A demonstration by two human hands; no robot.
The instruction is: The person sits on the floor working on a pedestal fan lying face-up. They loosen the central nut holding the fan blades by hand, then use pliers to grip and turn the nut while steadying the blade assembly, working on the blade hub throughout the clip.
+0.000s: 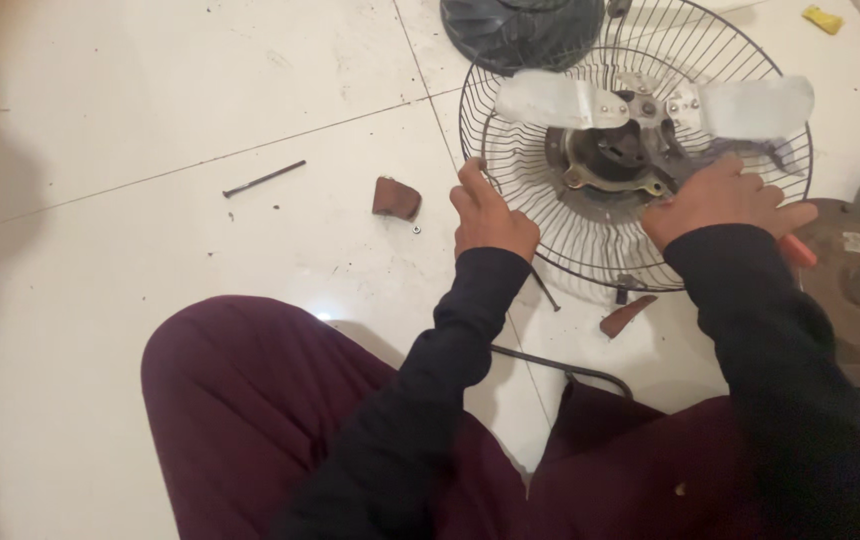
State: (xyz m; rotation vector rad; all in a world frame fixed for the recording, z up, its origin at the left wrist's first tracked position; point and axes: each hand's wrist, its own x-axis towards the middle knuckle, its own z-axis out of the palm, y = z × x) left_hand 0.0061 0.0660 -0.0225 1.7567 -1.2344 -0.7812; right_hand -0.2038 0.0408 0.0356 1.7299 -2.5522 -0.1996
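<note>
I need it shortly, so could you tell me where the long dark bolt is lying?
In the head view, the long dark bolt lies on the white tiled floor, left of the small brown piece and the left hand.

The open floor [150, 120] from nine to eleven o'clock gives the widest passage — only a long bolt [265, 178] and a brown scrap [396, 198] with a small washer [417, 229] beside it lie there. At twelve to two o'clock the wire guard [550, 215] with its blades [560, 100] fills the floor, a dark cover [520, 30] touching its top rim. At three o'clock a motor [855, 285] blocks the edge. Between guard and knees — a narrow strip, crossed by a screw [547, 292], a brown piece [626, 315] and a cable [560, 365]. The knees [250, 400] close off six o'clock.
</note>
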